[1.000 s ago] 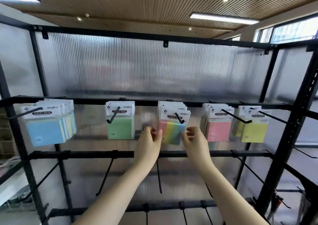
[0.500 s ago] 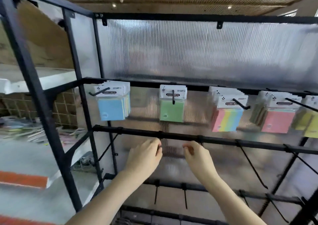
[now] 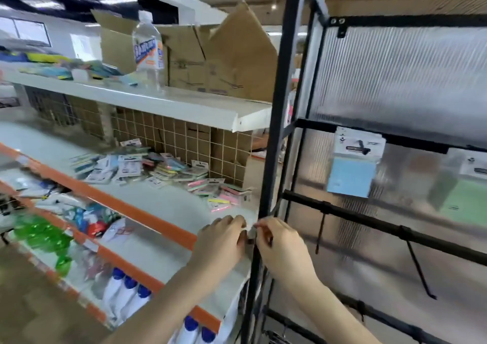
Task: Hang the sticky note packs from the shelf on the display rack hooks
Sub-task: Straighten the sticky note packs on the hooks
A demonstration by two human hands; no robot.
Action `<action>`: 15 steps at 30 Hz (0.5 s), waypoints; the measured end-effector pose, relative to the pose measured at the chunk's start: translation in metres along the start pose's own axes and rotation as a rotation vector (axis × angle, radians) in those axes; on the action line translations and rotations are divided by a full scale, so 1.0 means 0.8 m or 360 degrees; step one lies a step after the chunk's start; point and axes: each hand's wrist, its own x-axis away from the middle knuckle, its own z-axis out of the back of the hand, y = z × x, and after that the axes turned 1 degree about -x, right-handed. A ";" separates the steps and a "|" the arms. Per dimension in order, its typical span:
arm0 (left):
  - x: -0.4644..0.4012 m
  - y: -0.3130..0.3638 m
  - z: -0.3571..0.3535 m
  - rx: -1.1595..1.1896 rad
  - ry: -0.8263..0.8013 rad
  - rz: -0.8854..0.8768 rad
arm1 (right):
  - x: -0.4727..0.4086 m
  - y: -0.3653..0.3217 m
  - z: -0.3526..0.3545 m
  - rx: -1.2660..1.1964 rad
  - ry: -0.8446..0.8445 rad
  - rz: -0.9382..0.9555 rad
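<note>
We see the loose sticky note packs [image 3: 168, 169] heaped on the white shelf [image 3: 184, 206] at centre left of the frame, up and to the left of both hands. The heap runs as a long band from the left-centre down toward the middle of the frame, roughly along the shelf's orange front edge, and its nearest end lies just above the left hand [image 3: 221, 241]. That hand is the nearer one, so in our judgement the reach for the next pack goes up and leftward from it.

The left hand hangs with fingers loosely curled, and we cannot make out anything in it. The right hand [image 3: 283, 246] sits just beside it at the black post of the display rack [image 3: 274, 122]; its fingertips seem to pinch something small and pale, but the blur keeps us from saying what, or whether it grips at all.

The packs are flat, with white header cards over pastel pads in pink, green, yellow and blue. One blue pack [image 3: 351, 167] already hangs on a hook at upper right.
</note>
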 end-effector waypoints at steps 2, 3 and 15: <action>0.010 -0.049 0.009 -0.0070 -0.0037 0.0081 | -0.014 -0.032 -0.041 -0.0030 -0.0025 0.0103; 0.015 -0.072 0.014 -0.0087 -0.0052 0.0129 | -0.021 -0.046 -0.062 -0.0041 -0.0044 0.0133; 0.038 -0.290 0.043 -0.0138 -0.0055 0.0632 | -0.115 -0.140 -0.276 0.0214 -0.0570 0.0228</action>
